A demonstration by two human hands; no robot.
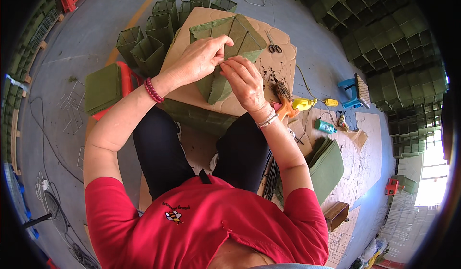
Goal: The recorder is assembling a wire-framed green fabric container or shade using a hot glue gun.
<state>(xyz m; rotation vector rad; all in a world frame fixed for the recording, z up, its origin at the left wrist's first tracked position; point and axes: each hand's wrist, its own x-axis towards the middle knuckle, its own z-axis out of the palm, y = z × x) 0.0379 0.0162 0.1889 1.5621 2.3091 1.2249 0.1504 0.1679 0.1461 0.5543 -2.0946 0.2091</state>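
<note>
On the cardboard-topped desk (288, 66), a green fabric box (240, 37) points its broad end toward the far edge, long axis slanting nearward. Over the desk, left hand (205, 56) and right hand (244, 80) bend inward, fingertips together; what either grip grasps, I cannot tell.

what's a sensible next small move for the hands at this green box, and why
I'd probably part the left hand and right hand slightly to check the work: their fingertips come close together over the green box, and whatever lies between them can't be made out.
</note>
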